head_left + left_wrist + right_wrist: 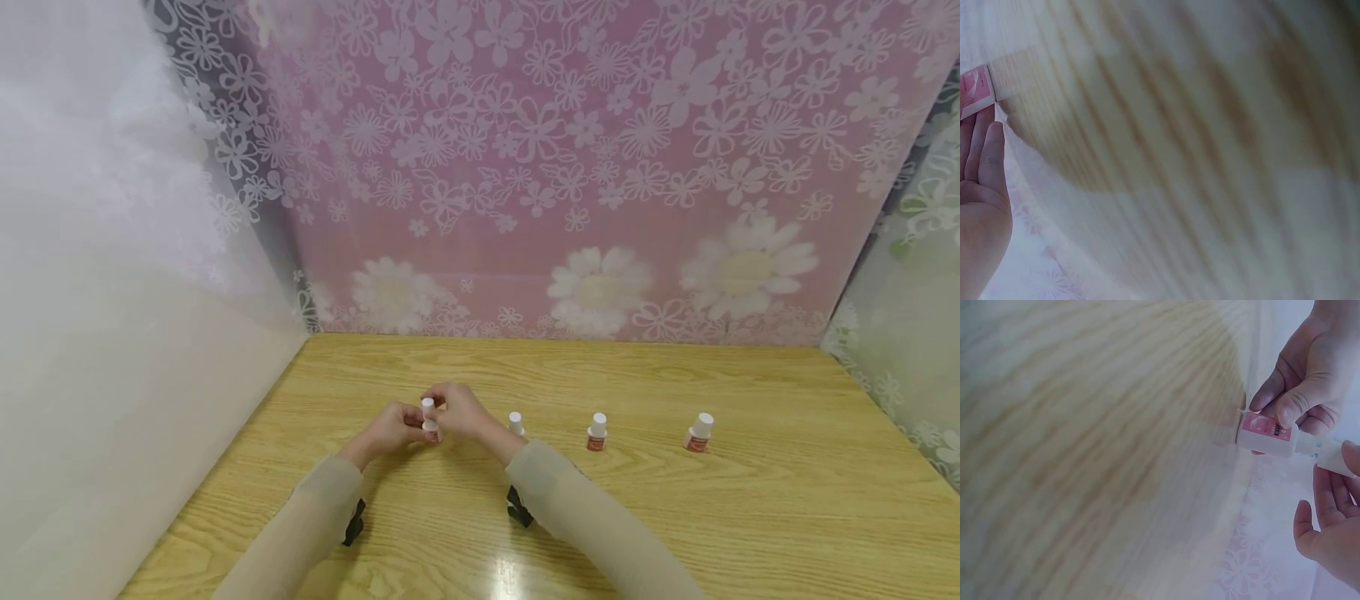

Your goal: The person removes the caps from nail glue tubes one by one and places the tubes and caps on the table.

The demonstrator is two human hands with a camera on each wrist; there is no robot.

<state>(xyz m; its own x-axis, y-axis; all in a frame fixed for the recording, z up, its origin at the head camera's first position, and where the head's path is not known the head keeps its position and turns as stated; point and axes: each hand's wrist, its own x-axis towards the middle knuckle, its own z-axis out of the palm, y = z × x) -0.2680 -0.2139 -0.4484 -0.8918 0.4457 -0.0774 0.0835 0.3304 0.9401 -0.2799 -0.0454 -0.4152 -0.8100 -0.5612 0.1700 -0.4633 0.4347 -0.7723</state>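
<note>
A small white bottle with a pink-red label stands on the table, its base at the wood in the right wrist view. My left hand grips the bottle's body between thumb and fingers. With thumb and fingers, my right hand pinches the white cap at the top. Part of the bottle's neck shows between body and cap. In the left wrist view, only part of the left hand and the labelled side of the bottle appear at the left edge.
Three similar capped bottles stand in a row to the right: one partly hidden by the right forearm, another further along, and the last farthest right. Flowered pink sheeting rises behind the wooden table; a pale sheet borders the left.
</note>
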